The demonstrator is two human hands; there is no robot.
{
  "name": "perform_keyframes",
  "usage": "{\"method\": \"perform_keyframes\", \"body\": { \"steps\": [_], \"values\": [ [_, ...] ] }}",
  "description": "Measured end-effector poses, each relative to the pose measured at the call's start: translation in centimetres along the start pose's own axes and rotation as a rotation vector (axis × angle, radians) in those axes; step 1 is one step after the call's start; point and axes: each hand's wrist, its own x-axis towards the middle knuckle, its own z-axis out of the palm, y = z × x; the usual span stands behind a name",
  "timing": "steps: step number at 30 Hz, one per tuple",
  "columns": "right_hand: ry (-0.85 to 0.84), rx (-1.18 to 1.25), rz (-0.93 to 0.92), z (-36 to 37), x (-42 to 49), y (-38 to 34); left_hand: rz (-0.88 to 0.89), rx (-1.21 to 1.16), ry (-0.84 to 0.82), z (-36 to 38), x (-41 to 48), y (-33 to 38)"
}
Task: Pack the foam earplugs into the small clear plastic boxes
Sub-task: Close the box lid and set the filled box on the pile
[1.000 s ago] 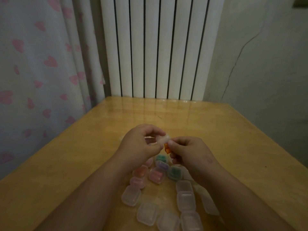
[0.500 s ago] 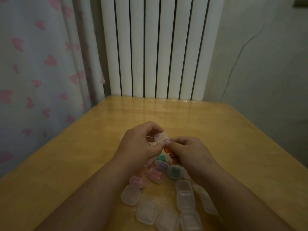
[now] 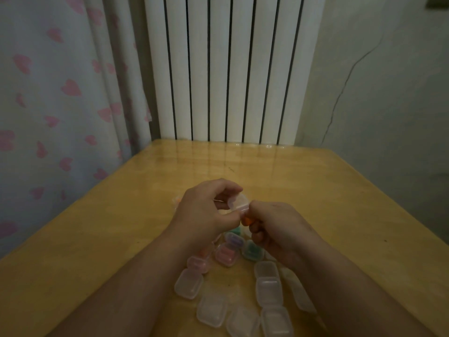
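Observation:
My left hand [image 3: 206,210] pinches a small clear plastic box [image 3: 239,202] above the wooden table [image 3: 97,239], its lid seemingly hinged open. My right hand [image 3: 277,227] meets it from the right, fingers curled round an orange foam earplug [image 3: 247,220] just under the box. Beneath my hands lie filled boxes showing pink [image 3: 226,257], purple [image 3: 234,239] and green [image 3: 252,250] earplugs. Several empty clear boxes [image 3: 268,290] lie nearer to me between my forearms.
A white radiator [image 3: 230,69] stands behind the table's far edge. A curtain with pink hearts [image 3: 60,93] hangs at the left, and a cracked wall [image 3: 376,93] is at the right. Something small and orange [image 3: 177,199] lies left of my left hand.
Both hands rose slightly and drew closer. The clear box has turned in my left fingers, and the orange earplug sits closer under it.

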Motion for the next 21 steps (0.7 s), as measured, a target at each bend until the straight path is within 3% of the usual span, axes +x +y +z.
{"method": "perform_keyframes", "body": {
  "steps": [6, 11, 14, 17, 21],
  "values": [
    [0.024, 0.030, 0.021, -0.05, -0.37, -0.44, 0.030, -0.002, 0.017, 0.27, 0.02, 0.20],
    [0.063, -0.275, -0.180, -0.19, -0.77, -0.46, -0.030, 0.022, -0.149, -0.23, 0.34, 0.12],
    [0.020, -0.264, -0.244, -0.41, -0.76, -0.58, -0.068, 0.010, -0.062, -0.52, 0.43, -0.09],
    [0.024, -0.229, -0.200, -0.66, -0.67, -0.64, -0.109, -0.105, 0.003, -0.57, 0.42, -0.33],
    [-0.106, -0.048, -0.058, -0.69, -0.76, -0.48, -0.118, -0.222, -0.039, -0.13, 0.36, -0.30]
  ]
}}
